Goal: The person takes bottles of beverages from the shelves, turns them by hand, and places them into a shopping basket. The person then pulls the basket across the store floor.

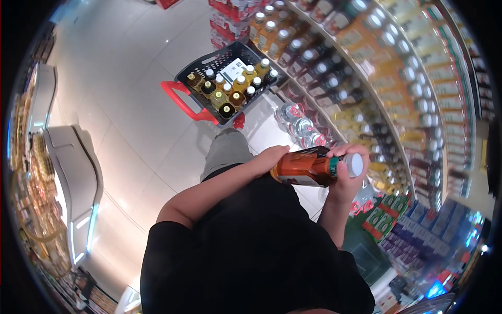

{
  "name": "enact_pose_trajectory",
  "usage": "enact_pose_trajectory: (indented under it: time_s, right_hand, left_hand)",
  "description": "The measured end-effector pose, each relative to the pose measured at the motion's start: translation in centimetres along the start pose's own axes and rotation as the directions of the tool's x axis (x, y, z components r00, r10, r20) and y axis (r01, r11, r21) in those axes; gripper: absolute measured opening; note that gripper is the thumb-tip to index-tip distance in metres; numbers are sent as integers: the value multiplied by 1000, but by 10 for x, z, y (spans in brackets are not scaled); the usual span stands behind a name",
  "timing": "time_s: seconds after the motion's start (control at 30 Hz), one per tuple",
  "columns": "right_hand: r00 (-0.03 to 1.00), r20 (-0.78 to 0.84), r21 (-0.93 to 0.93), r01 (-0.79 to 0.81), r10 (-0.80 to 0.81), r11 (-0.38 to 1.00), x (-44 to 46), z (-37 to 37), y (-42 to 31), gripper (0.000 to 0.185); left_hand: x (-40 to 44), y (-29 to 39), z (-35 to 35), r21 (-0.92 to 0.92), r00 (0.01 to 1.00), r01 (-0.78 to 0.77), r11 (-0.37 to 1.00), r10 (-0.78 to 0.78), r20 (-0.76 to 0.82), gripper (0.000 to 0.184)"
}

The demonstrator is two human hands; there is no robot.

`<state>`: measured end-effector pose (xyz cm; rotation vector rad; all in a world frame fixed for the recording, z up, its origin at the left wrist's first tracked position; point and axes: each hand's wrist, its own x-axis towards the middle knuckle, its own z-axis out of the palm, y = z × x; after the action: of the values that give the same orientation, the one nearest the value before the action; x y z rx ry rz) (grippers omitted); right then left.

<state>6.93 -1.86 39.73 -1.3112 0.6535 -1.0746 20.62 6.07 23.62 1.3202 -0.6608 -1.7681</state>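
A shop: bottles line long shelves beside a shopping basket

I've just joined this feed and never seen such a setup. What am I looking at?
There is no robot here: these are a person's bare hands, seen by one camera on their head, looking down past a black shirt. The left hand is at the base of a bottle of amber liquid; the right hand grips its neck, by the white cap. Ahead, on the tiled floor, a dark basket with a red handle holds more capped bottles. Shelves of bottles curve along the right.
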Motion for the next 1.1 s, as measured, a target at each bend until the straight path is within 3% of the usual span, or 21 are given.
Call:
enact_pose_trajectory:
  time_s: [0.03,0.13,0.27,0.37,0.57,0.7,0.73,0.8,1.1]
  right_hand:
    - [998,55,-17,13,-12,1000,16,9,8,33]
    - [994,111,-136,-5,21,991,64,41,29,32]
    - [912,395,-213,-22,106,977,130,76,57,33]
    - [862,487,-407,78,144,910,172,115,76,36]
    - [823,533,-761,365,196,536,231,166,123,38]
    - [745,594,-763,401,304,508,265,189,159,38]
    - [734,554,-791,319,392,522,271,197,169,38]
    - [659,655,-739,454,370,498,284,201,202,38]
    - [491,720,-688,413,491,596,316,209,374,37]
  left_hand:
    - [6,4,-14,13,998,17,1000,-16,-57,44]
    - [17,30,-55,-349,955,292,890,-293,53,49]
    - [51,34,-104,-648,974,206,733,-218,63,44]
    - [68,45,-140,-787,973,148,599,-231,7,39]
    - [118,43,-210,-912,933,-1,409,-328,-148,32]
    - [156,29,-254,-936,898,-183,301,-337,-284,32]
    - [162,32,-265,-928,876,-221,299,-358,-324,33]
    - [183,26,-289,-926,831,-249,283,-429,-354,32]
    - [252,0,-340,-881,807,-376,288,-366,-464,37]
